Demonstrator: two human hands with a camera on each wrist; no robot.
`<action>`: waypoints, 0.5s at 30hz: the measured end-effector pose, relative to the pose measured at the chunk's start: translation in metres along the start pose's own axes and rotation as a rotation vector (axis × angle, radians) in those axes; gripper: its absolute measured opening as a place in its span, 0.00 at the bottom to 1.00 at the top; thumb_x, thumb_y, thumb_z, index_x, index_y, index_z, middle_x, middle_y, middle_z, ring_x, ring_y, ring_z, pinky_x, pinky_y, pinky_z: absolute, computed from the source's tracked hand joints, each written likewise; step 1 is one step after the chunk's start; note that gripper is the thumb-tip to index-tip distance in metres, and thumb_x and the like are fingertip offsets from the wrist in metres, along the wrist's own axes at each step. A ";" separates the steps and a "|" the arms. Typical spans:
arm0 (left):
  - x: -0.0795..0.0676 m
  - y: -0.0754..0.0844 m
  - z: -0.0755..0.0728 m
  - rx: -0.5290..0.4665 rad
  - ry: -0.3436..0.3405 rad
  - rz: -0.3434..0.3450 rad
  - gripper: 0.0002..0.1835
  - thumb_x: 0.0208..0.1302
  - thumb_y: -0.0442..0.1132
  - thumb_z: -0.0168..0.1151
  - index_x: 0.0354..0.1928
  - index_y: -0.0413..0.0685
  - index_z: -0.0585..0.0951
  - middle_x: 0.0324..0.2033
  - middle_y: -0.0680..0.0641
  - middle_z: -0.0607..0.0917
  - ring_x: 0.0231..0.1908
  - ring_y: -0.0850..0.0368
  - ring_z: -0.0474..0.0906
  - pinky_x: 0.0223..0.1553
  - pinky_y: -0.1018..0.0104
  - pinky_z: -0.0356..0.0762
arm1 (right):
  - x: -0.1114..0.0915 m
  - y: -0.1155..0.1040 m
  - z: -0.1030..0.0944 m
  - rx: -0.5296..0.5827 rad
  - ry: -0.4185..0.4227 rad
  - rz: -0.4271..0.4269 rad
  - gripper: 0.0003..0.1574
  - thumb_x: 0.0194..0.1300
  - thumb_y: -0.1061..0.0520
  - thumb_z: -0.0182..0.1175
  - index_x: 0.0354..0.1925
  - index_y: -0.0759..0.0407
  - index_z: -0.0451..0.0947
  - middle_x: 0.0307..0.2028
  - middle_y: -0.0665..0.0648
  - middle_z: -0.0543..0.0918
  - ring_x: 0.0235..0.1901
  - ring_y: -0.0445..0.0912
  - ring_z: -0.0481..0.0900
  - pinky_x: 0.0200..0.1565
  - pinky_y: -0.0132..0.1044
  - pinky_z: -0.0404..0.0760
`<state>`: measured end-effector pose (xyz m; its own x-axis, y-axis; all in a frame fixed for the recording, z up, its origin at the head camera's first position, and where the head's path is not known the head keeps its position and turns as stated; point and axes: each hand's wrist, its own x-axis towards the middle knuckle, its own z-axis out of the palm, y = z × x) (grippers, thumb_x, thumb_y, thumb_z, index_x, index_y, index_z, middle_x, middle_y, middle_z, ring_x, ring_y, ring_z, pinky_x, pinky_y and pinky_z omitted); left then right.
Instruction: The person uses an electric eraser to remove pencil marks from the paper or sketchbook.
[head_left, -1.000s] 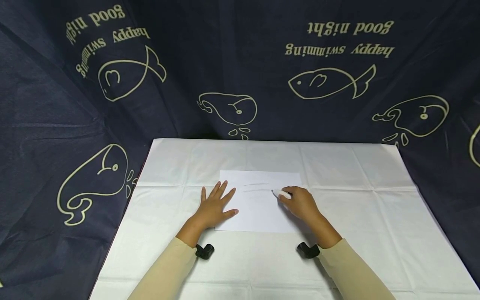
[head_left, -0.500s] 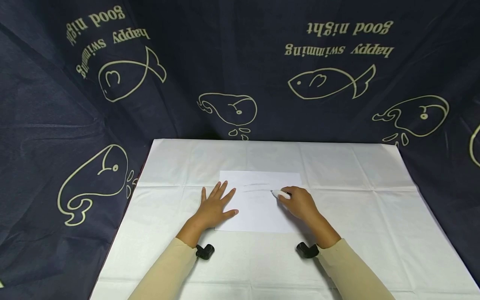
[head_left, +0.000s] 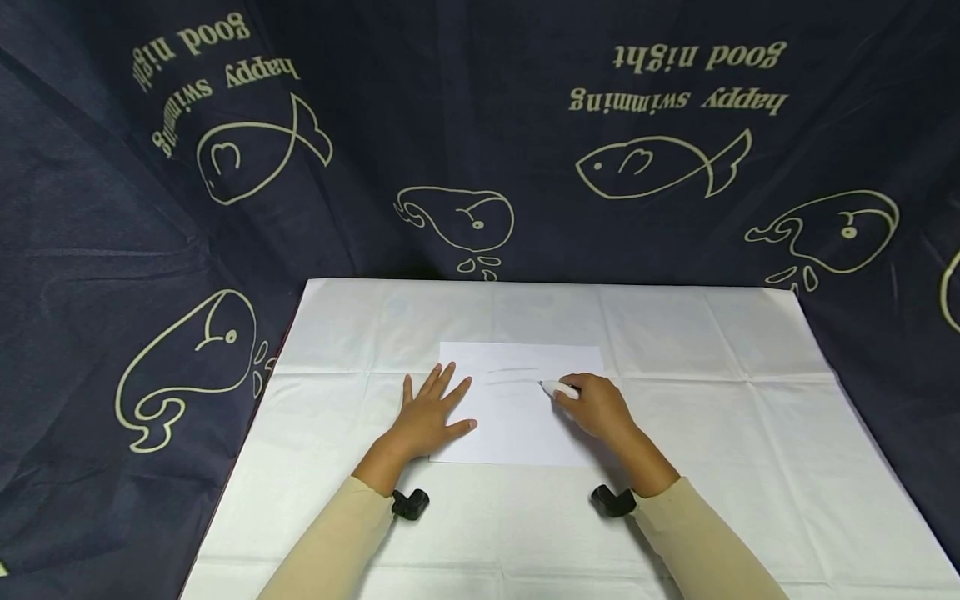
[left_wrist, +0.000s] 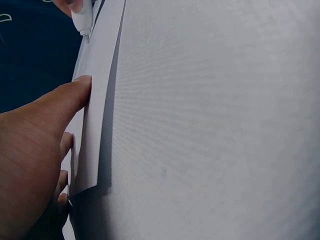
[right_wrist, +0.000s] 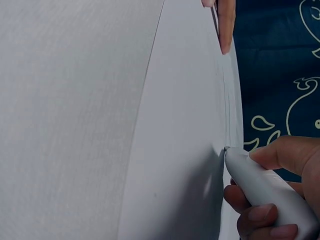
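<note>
A sheet of white paper [head_left: 517,433] lies on the white tablecloth, with two faint greyish streaks near its upper middle. My left hand [head_left: 423,417] rests spread over the paper's left edge, thumb [left_wrist: 80,90] and fingers pressing it flat. In my right hand [head_left: 603,408] is a thick white correction pen [right_wrist: 270,190] with a small metal tip, gripped between thumb and curled fingers. The tip points left and sits right at the paper, just right of the lower streak. In the left wrist view the correction pen's nozzle shows at the top.
The creased white tablecloth [head_left: 750,442] covers the table on all sides of the paper. Behind and to the left hangs dark blue fabric [head_left: 450,108] printed with fish and whales. A black wrist camera [head_left: 410,503] juts inward from the left wrist, another [head_left: 613,501] from the right.
My right hand has shifted very slightly left with the correction pen. My left hand and the paper have stayed in place.
</note>
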<state>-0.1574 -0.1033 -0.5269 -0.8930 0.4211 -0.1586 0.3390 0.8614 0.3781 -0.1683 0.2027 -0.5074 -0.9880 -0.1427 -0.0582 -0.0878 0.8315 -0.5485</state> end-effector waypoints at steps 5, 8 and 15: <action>0.000 0.000 0.001 0.002 0.001 0.000 0.41 0.71 0.65 0.54 0.80 0.61 0.57 0.82 0.46 0.46 0.82 0.44 0.37 0.73 0.25 0.28 | 0.001 0.000 0.000 -0.016 0.009 0.029 0.23 0.69 0.50 0.63 0.55 0.64 0.84 0.52 0.67 0.87 0.52 0.63 0.84 0.53 0.56 0.82; 0.000 0.000 0.001 0.003 0.001 0.001 0.41 0.71 0.65 0.53 0.80 0.60 0.57 0.82 0.46 0.46 0.82 0.44 0.37 0.73 0.25 0.28 | 0.001 0.001 0.000 -0.024 0.016 0.040 0.23 0.69 0.50 0.63 0.55 0.64 0.84 0.51 0.67 0.87 0.50 0.62 0.85 0.52 0.56 0.82; 0.000 0.000 0.001 0.005 -0.002 -0.002 0.41 0.71 0.65 0.53 0.80 0.60 0.57 0.82 0.46 0.46 0.82 0.44 0.37 0.73 0.26 0.28 | 0.000 -0.001 0.001 -0.005 -0.008 0.013 0.22 0.68 0.51 0.63 0.53 0.63 0.85 0.50 0.65 0.88 0.48 0.59 0.86 0.50 0.54 0.82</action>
<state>-0.1573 -0.1031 -0.5280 -0.8930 0.4202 -0.1610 0.3390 0.8635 0.3734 -0.1682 0.2011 -0.5081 -0.9880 -0.1364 -0.0724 -0.0756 0.8359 -0.5436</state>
